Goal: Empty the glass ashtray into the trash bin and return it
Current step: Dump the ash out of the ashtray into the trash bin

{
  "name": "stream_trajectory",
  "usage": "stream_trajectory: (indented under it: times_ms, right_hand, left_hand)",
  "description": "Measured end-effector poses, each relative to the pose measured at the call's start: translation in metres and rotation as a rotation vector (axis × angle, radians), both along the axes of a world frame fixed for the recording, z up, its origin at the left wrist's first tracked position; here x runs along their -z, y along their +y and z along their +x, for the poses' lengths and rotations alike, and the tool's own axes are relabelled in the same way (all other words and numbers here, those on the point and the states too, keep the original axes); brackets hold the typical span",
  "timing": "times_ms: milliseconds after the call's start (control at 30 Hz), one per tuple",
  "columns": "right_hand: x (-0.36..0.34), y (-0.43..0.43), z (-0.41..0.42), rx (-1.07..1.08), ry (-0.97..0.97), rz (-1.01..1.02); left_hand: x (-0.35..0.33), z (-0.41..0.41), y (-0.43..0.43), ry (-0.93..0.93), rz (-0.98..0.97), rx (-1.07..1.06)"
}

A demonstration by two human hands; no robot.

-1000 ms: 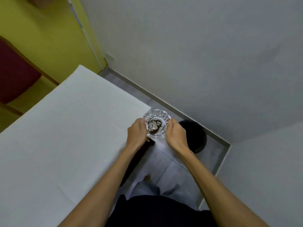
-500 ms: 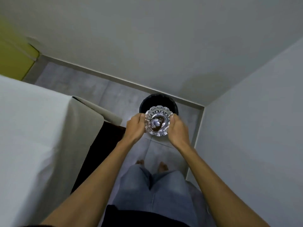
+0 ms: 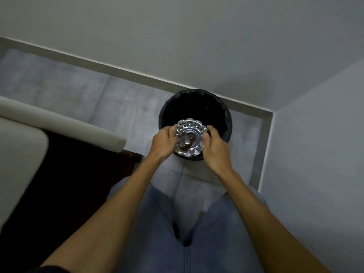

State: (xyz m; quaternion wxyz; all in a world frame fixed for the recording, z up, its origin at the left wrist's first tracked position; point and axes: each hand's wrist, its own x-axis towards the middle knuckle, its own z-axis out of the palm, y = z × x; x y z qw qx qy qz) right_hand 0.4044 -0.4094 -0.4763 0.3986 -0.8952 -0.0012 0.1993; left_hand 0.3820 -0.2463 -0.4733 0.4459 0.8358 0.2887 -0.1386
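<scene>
The cut-glass ashtray (image 3: 190, 137) is held level between both hands, with dark ash and butts lying in its bowl. My left hand (image 3: 162, 142) grips its left rim and my right hand (image 3: 215, 147) grips its right rim. Directly beneath it, on the floor in the room's corner, stands the round black trash bin (image 3: 195, 107). The ashtray hangs over the bin's near edge and hides part of that rim.
The white-clothed table (image 3: 21, 146) fills the left side, its corner (image 3: 118, 142) close to my left forearm, with dark space under it. Grey walls meet at the right behind the bin. Grey floor tiles (image 3: 59, 85) lie to the left of the bin.
I have turned away from the table toward the corner. The ashtray, held in both hands throughout, has travelled from above the table's edge to over the bin, which now looks closer.
</scene>
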Motion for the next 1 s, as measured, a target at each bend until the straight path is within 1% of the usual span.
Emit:
stream_trajectory:
  times_ms: [100,200,300,367,433,533,633,700,767,800,833,867,900,967,1000]
  right_hand:
    - [0.045,0.003,0.006,-0.141,-0.119,-0.017]
    - [0.081,0.002,0.008,-0.334,-0.269,-0.095]
    - [0.112,-0.006,0.013,-0.493,-0.391,-0.173]
    - [0.122,-0.009,0.017,-0.517,-0.463,-0.192]
    - [0.123,-0.007,0.022,-0.532,-0.547,-0.146]
    - [0.120,-0.005,0.030,-0.626,-0.649,-0.112]
    - [0.117,-0.006,0.034,-0.700,-0.683,-0.167]
    - [0.115,-0.004,0.035,-0.696,-0.718,-0.175]
    - [0.113,-0.001,0.034,-0.664,-0.772,-0.156]
    - [0.113,0.001,0.033,-0.637,-0.786,-0.132]
    - [0.113,0.003,0.032,-0.591,-0.786,-0.093]
    - [0.115,0.005,0.031,-0.519,-0.764,-0.036]
    - [0.116,0.009,0.029,-0.414,-0.714,0.035]
    - [0.121,0.017,0.027,-0.138,-0.535,0.180]
    - [0.125,0.023,0.027,-0.003,-0.417,0.248]
  left_hand:
    - [0.047,0.020,0.013,-0.020,0.037,0.000]
    - [0.083,0.039,0.026,-0.043,0.018,-0.003]
    - [0.109,0.054,0.035,-0.046,0.043,0.016]
    - [0.119,0.061,0.036,-0.050,0.072,0.059]
    - [0.124,0.064,0.035,-0.057,0.063,0.079]
    - [0.125,0.064,0.037,-0.060,-0.006,0.059]
    - [0.121,0.061,0.043,-0.004,-0.074,0.054]
    - [0.119,0.059,0.045,0.046,-0.188,0.026]
    - [0.115,0.057,0.044,0.059,-0.358,-0.047]
    - [0.114,0.055,0.043,0.040,-0.408,-0.081]
    - [0.113,0.054,0.041,0.002,-0.403,-0.101]
    - [0.115,0.052,0.040,-0.059,-0.317,-0.107]
    - [0.116,0.050,0.037,-0.141,-0.166,-0.113]
    - [0.121,0.043,0.032,-0.350,0.206,-0.168]
    - [0.124,0.040,0.028,-0.445,0.349,-0.207]
